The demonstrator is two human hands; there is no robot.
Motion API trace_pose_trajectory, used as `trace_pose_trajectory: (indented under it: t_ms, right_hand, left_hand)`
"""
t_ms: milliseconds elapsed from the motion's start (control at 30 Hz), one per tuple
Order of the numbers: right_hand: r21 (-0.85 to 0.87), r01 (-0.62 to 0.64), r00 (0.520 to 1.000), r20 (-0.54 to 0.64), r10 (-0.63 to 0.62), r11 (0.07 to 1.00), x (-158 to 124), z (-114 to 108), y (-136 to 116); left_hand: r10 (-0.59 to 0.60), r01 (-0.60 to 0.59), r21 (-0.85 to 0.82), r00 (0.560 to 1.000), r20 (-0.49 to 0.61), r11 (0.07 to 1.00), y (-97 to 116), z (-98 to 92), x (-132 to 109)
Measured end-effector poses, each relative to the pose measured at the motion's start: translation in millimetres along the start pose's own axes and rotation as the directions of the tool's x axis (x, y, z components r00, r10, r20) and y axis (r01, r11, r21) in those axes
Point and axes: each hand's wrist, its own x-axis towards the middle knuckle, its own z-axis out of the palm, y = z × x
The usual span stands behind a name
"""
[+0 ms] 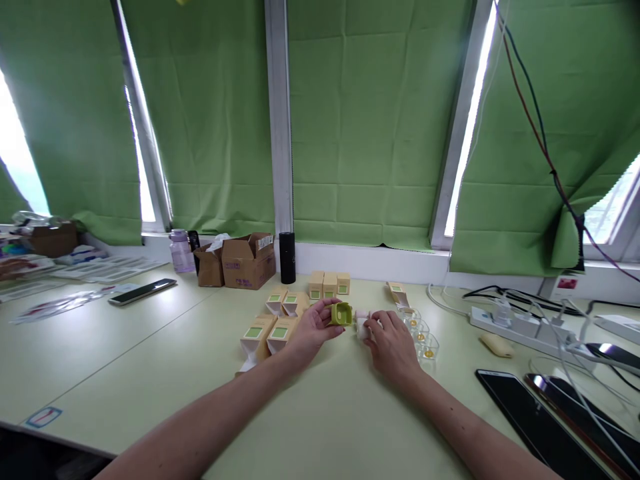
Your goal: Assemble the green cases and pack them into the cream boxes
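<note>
My left hand [316, 328] pinches a small olive-green square case [342, 314], its hollow side facing me. Just to the right, my right hand [393, 343] has its fingers closed around a small white piece [362, 327], partly hidden by the fingers; its exact kind does not show. A narrow gap separates the two pieces. Beside my right hand stand several clear cups [429, 349] with gold-coloured centres. Close to my left forearm lie opened kraft cartons [257, 333] with green label squares. Behind them stand closed small kraft boxes [329, 285].
One opened carton [397, 293] lies at the back right. Brown cardboard boxes [248, 261], a black cylinder [287, 258] and a purple bottle [181, 252] stand along the wall. A power strip [530, 333] with cables and dark phones [535, 417] occupy the right side. Another phone [143, 292] lies left.
</note>
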Motion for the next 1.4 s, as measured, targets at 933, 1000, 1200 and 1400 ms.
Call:
trace_pose_trajectory:
  t_ms: [933,1000,1200,1400]
  right_hand:
    - [0.923,-0.327,0.872,0.378,0.312,-0.203,5.2,-42.2,-34.2]
    - [0.925,-0.322,0.875,0.372,0.309,-0.202,4.8,-42.9,-34.2]
    - [0.935,-0.298,0.89,0.345,0.3,-0.193,5.6,-47.0,-37.2]
    - [0.942,-0.306,0.877,0.336,0.342,-0.142,7.4,-45.5,-38.7]
  left_hand:
    - [0.02,-0.02,0.064,1.0,0.003,0.998,0.8,-1.3,0.7]
    - [0.02,-0.02,0.068,1.0,0.005,0.998,1.1,-0.7,0.5]
    - [0.027,-0.029,0.087,0.999,0.024,0.996,1.1,0.2,-0.5]
    - [0.026,-0.028,0.094,0.999,0.022,0.995,1.0,0.3,0.0]
